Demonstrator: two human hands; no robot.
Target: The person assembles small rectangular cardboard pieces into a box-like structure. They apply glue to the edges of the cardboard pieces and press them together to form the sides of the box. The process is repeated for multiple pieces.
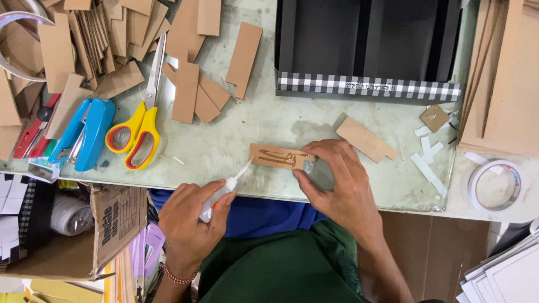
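brown cardboard box (112,224) lower left, black-printed flap

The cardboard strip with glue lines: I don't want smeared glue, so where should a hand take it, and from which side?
Grip the cardboard strip by its right end, coming from the right, where the right hand already pins it. The glue lines cover its left and middle, and the glue bottle nozzle sits at the left end.

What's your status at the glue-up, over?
Left hand gripping glue bottle, nozzle at cardboard strip. Right hand pinning the strip's right end to the glass tabletop. Glue lines already on strip. Scissors lie clear to the left.
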